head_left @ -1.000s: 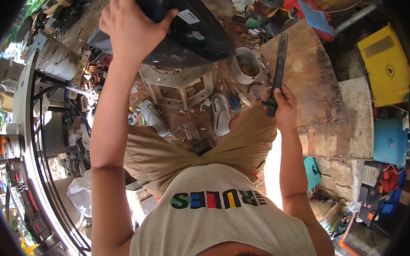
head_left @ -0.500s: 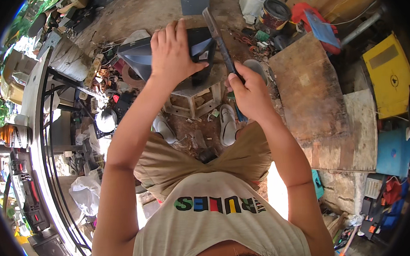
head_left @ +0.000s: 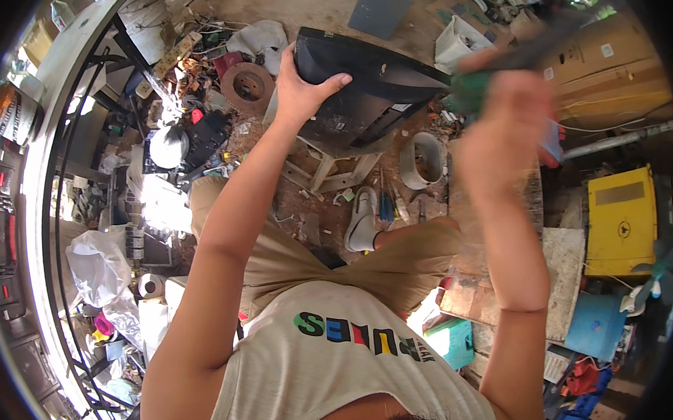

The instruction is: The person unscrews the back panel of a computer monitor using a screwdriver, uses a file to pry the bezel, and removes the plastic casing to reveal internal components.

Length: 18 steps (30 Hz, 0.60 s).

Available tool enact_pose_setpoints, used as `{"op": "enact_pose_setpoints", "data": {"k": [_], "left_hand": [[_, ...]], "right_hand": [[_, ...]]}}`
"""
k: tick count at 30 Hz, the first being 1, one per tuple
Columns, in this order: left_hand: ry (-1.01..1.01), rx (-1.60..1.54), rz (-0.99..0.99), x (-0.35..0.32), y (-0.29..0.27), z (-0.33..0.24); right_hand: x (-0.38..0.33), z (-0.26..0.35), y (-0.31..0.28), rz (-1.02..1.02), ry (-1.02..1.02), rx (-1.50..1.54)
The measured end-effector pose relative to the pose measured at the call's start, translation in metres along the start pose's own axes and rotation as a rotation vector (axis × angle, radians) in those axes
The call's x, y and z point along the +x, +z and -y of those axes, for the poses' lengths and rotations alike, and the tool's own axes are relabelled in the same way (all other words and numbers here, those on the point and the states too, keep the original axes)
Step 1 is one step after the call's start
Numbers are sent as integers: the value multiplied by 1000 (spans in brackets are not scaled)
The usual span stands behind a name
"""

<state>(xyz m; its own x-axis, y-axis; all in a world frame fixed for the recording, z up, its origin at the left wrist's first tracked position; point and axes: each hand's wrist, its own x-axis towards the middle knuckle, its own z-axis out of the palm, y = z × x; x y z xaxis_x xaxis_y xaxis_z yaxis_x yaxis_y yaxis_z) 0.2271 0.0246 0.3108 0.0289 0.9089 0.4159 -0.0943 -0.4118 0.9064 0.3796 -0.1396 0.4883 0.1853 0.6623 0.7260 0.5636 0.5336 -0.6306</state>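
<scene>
My left hand (head_left: 304, 94) grips the upper left edge of a black monitor (head_left: 372, 83), thumb lying on its dark plastic back. The monitor is tilted on a low wooden stool (head_left: 325, 172) between my legs. My right hand (head_left: 503, 125) is raised to the right of the monitor, apart from it and smeared by motion. It is closed around a long dark tool (head_left: 563, 38), whose head is too blurred to make out. A blurred green patch shows beside that fist; I cannot tell what it belongs to.
Left of the stool lie a rusty disc (head_left: 247, 87) and scattered scrap. A grey oval container (head_left: 421, 160) and screwdrivers (head_left: 386, 205) are on the floor to its right. Wooden boards (head_left: 500, 277), a yellow metal box (head_left: 619, 222) and a cardboard box (head_left: 611, 74) stand farther right.
My right hand has swung up and to the right with the tool, away from the monitor. My left hand has shifted from the monitor's top to its left edge, and the monitor is tilted more upright.
</scene>
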Motion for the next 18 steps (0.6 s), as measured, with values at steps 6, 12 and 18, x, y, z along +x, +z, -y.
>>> {"op": "enact_pose_setpoints", "data": {"k": [6,12,18], "left_hand": [[50,110,-18,-12,-9,-7],[49,141,-23,-14,2,8],[-45,148,190,-27,-29,28]], "right_hand": [[55,20,4,184,413,128],[4,-18,39,274,436,-217],[-5,-16,15,2,607,255]]}}
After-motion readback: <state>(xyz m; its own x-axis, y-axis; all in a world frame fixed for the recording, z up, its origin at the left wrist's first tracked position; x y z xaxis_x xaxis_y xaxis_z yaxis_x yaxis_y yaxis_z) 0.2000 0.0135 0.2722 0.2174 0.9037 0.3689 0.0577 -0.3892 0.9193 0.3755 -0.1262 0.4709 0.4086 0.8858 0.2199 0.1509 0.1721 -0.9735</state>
